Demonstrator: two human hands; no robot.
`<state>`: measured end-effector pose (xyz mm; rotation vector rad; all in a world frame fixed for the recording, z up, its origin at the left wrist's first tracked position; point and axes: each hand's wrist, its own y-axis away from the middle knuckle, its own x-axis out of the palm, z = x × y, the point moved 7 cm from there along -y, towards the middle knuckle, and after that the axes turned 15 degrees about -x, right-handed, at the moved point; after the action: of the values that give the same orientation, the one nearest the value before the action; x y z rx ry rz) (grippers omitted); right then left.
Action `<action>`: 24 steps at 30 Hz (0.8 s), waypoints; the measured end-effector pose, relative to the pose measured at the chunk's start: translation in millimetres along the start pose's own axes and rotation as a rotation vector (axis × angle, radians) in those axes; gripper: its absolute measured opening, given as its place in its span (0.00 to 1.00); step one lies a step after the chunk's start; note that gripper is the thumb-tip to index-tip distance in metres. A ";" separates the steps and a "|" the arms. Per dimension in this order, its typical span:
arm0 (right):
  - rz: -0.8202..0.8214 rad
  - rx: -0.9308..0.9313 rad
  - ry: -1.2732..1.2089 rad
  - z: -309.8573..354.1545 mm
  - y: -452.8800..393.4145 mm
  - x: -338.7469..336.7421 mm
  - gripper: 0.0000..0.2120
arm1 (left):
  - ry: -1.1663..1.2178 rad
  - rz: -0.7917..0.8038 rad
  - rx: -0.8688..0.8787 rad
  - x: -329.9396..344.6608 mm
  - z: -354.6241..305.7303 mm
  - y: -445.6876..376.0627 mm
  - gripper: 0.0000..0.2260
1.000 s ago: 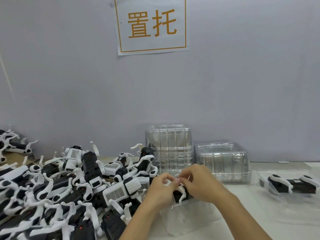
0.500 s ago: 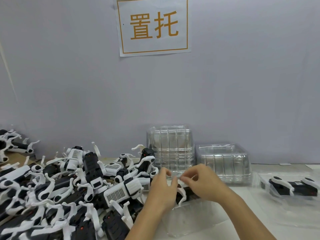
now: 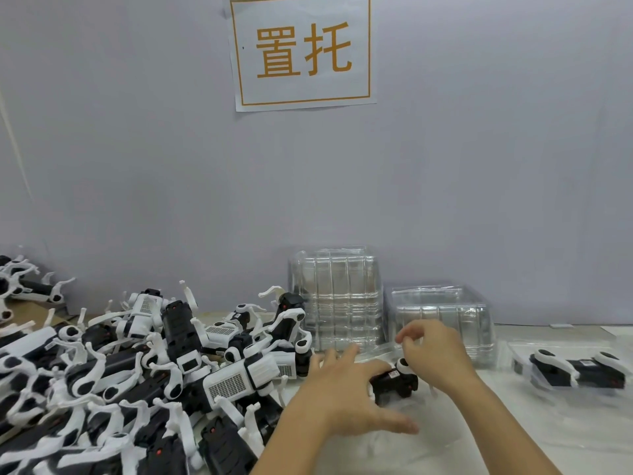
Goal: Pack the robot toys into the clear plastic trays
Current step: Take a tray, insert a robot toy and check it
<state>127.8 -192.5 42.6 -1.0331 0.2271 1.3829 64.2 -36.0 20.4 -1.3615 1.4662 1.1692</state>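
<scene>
The black-and-white plastic robot toy [image 3: 394, 383] sits in a clear plastic tray [image 3: 404, 426] on the table [image 3: 548, 437], between both hands. Left hand [image 3: 342, 395] fingers spread, released; right hand [image 3: 435, 354] loosely curled, holding nothing. Light, rigid; thin legs look fragile, so grip the body.

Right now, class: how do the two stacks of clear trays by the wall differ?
The left tray stack stands taller; the right tray stack is lower. The left stack touches the toy pile; the right stack sits partly behind the right hand. Both are clear, ribbed plastic.
</scene>
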 end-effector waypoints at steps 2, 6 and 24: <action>-0.023 -0.002 -0.048 -1.4 -1.6 -1.7 0.13 | 0.000 -0.034 0.000 -2.1 -2.8 1.4 0.39; -0.079 0.024 -0.183 -6.3 -3.7 -11.3 0.12 | -0.041 -0.091 0.028 -9.2 -8.2 7.9 0.36; -0.146 -0.180 -0.368 27.6 -1.2 -27.3 0.29 | -0.225 -0.790 0.081 -53.0 -13.3 31.6 0.41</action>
<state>110.6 -191.7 77.4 -0.9013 -0.2430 1.4494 38.5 -35.6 78.0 -1.4880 0.6848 0.7000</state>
